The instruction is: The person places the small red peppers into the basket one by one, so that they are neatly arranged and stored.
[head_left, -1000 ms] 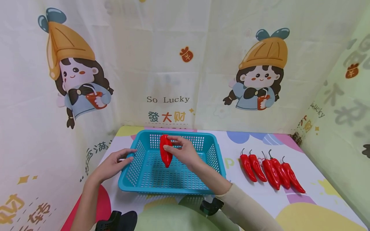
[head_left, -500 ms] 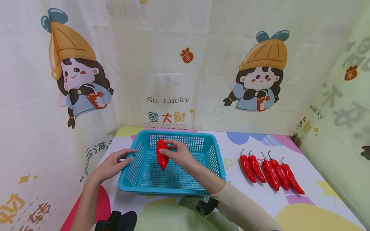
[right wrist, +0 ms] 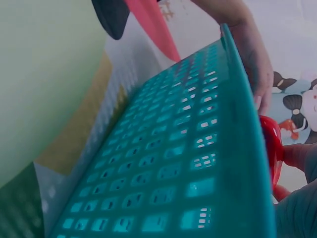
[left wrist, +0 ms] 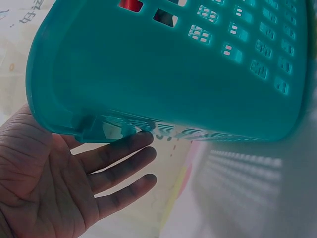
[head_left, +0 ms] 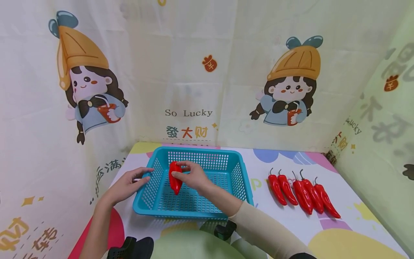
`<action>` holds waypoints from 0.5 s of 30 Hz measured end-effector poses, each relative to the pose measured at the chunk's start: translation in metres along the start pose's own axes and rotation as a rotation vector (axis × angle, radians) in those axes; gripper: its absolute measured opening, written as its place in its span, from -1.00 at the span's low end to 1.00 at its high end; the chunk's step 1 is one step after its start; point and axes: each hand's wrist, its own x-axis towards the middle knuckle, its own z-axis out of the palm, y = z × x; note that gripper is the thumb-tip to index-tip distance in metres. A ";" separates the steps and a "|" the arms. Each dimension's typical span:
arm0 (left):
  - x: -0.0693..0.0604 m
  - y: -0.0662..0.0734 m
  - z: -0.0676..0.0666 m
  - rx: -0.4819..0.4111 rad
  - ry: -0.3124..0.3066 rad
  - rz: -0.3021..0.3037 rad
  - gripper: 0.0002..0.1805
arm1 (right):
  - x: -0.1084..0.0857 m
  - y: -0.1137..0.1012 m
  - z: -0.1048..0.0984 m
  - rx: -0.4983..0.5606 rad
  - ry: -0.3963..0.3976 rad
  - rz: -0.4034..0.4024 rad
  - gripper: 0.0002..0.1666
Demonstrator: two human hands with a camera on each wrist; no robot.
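Note:
A red chili pepper (head_left: 174, 182) is pinched between the thumb and fingers of my right hand (head_left: 194, 175), tip down inside the blue plastic basket (head_left: 194, 215). It hangs toward the basket's left side; whether its tip touches the bottom I cannot tell. At the left rim, my left hand (head_left: 127, 184) rests its thumb and forefinger on the edge. The left wrist view shows the other fingers of that hand (left wrist: 54, 186) stretched out loosely beside the basket wall. In the right wrist view, the rim partly hides the pepper (right wrist: 272, 148).
Several red chili peppers (head_left: 303, 194) with green stems lie in a slanted row on the table right of the basket. A patterned cloth (head_left: 226, 86) hangs behind and along both sides. The tabletop (head_left: 336, 235) carries a colourful print.
My right hand has moved left and lower into the basket with the pepper. The left hand stays at the rim, and the row of peppers lies as before.

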 end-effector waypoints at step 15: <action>0.001 -0.002 0.001 0.004 -0.002 -0.003 -0.45 | 0.005 0.011 0.012 -0.089 -0.028 0.003 -0.45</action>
